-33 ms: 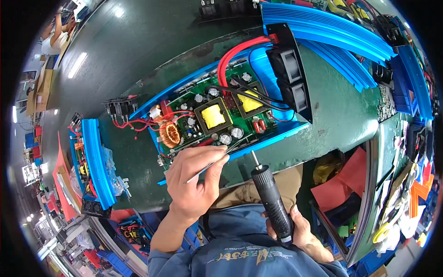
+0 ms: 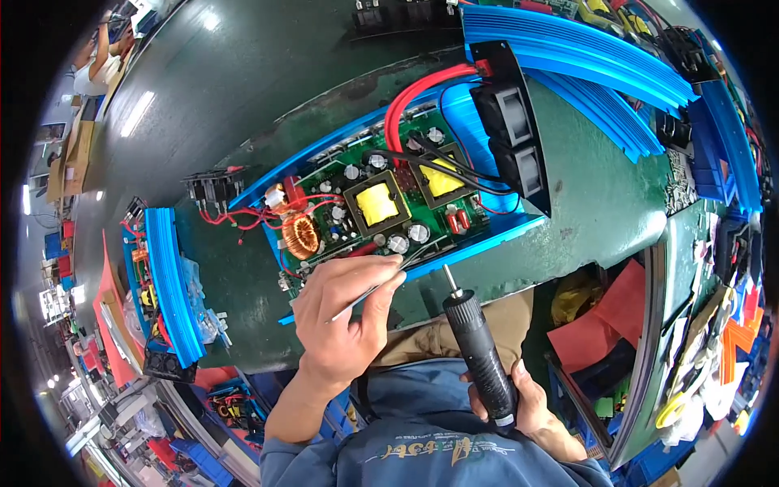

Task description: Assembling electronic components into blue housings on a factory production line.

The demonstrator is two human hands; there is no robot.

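My left hand pinches a pair of metal tweezers, whose tips reach the near edge of a green circuit board. The board lies in an open blue metal housing. On it are two yellow-wrapped transformers, a copper-wound coil and several round capacitors. My right hand is wrapped round the lower part of a black electric screwdriver. Its bit points up toward the housing's near wall. Whether the bit touches that wall I cannot tell.
A black panel with two fans stands at the housing's right end, joined by thick red cables. Blue metal profiles lie at the back right. Another blue unit stands left. An open drawer holds red sheets. A person is far left.
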